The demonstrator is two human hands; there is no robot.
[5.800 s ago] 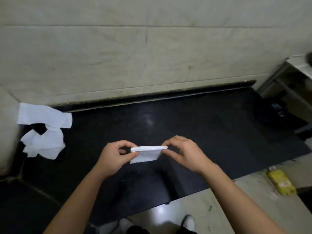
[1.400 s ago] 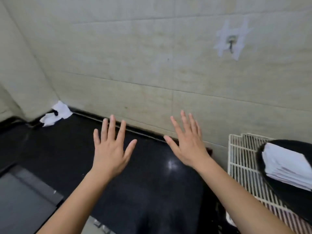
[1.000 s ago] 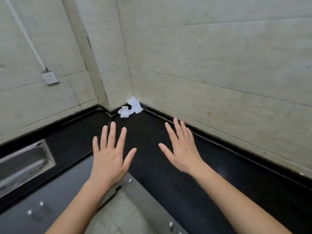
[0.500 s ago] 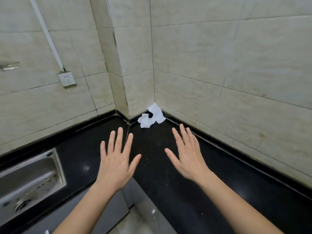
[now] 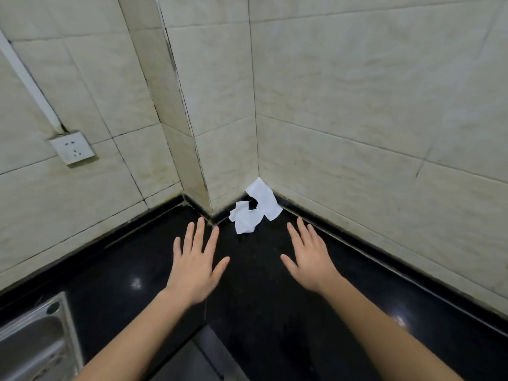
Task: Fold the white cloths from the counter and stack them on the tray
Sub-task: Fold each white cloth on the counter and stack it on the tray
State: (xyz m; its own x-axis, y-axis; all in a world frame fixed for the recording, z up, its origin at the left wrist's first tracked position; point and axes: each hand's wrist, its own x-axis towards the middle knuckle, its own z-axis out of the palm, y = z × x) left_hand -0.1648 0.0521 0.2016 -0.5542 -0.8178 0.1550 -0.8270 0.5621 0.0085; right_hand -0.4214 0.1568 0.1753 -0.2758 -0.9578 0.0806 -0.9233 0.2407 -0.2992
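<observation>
Crumpled white cloths (image 5: 254, 210) lie in the far corner of the black counter (image 5: 261, 284), partly leaning against the tiled wall. My left hand (image 5: 195, 262) hovers over the counter with fingers spread, a little short and left of the cloths. My right hand (image 5: 309, 257) is held out beside it, fingers straight, just right of the cloths. Neither hand touches the cloths or holds anything. The tray is out of view.
A steel sink (image 5: 33, 342) is set into the counter at the lower left. A wall socket (image 5: 72, 147) sits on the left tiled wall. The counter bends round the corner, with its front edge (image 5: 203, 328) between my forearms.
The view has swung left from the tray with stacked cloths to the counter corner and moved closer. Both hands stay empty with fingers spread and have come nearer to the crumpled cloths.
</observation>
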